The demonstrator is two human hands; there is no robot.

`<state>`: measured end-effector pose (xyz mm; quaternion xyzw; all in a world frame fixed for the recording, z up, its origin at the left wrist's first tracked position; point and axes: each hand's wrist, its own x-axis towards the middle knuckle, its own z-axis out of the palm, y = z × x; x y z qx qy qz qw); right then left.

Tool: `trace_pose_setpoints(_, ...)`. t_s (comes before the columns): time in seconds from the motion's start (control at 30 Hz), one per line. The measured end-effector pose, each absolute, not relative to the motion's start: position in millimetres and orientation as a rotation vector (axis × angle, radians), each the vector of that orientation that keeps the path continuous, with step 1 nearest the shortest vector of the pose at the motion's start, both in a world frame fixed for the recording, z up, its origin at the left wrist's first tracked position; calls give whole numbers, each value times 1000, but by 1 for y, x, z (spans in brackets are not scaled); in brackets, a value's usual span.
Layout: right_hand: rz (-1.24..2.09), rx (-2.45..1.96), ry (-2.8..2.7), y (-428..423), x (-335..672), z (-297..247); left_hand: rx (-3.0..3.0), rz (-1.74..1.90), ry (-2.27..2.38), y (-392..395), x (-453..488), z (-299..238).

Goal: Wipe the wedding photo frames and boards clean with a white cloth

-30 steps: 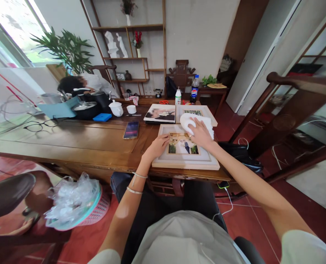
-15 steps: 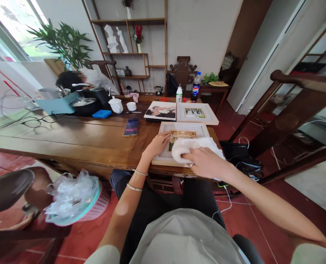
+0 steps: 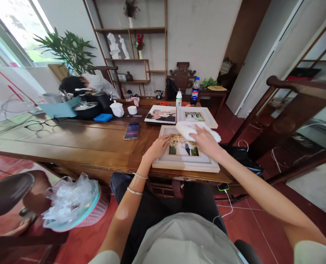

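A white picture frame (image 3: 163, 164) with a wedding photo in its middle lies flat near the table's front edge. My left hand (image 3: 158, 147) rests on its left side, fingers stretched out towards the photo. My right hand (image 3: 204, 141) is closed on a folded white cloth (image 3: 185, 128), which lies over the far right part of the frame. The cloth hides that corner. A second white picture frame (image 3: 211, 121) lies just behind, beside a stack topped by a photo board (image 3: 160, 114).
On the wooden table (image 3: 102, 143) are a phone (image 3: 132, 131), glasses (image 3: 39, 125), a blue sponge-like block (image 3: 103, 117), a lidded white pot (image 3: 117, 108), a milk bottle (image 3: 178, 98) and a cola bottle (image 3: 195, 91). A basket with plastic bags (image 3: 75, 201) stands lower left. A wooden chair (image 3: 286, 117) is at right.
My right hand has slid the cloth from the frame's near right part to its far right part, uncovering the photo. My left hand has stayed on the frame's left side.
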<state>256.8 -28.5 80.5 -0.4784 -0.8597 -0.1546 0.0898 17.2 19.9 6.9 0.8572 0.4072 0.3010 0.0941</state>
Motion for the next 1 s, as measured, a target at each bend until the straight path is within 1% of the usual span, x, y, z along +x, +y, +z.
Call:
trace_pose_setpoints(0.07,-618,-1401,-2486,-11,259,83,2558,885,1204,20,17,7)
trace_pose_setpoints(0.13,-663,-1400,-2507,3,256,80,2563,883,1192,19,17,7)
trace_pose_setpoints(0.27,-491,-1494,-2672,11,240,70,2524,901,1191,18,17,8)
trace_pose_setpoints(0.37,-423,-1515,-2725,-6,226,71,2538,902,1188,18,17,8)
trace_pose_setpoints(0.5,-283,-1509,-2817,-54,210,86,2511,947,1187,17,19,8)
trace_pose_setpoints(0.63,-224,-1391,-2875,-95,187,93,2469,982,1195,19,18,7)
trace_pose_setpoints(0.77,-258,-1251,-2754,-104,162,74,2485,954,1172,25,14,4)
trace_pose_setpoints(0.87,-283,-1236,-2663,-101,152,57,2487,931,1171,25,11,4)
trace_pose_setpoints(1.0,-293,-1247,-2672,-102,156,56,2493,919,1162,17,13,11)
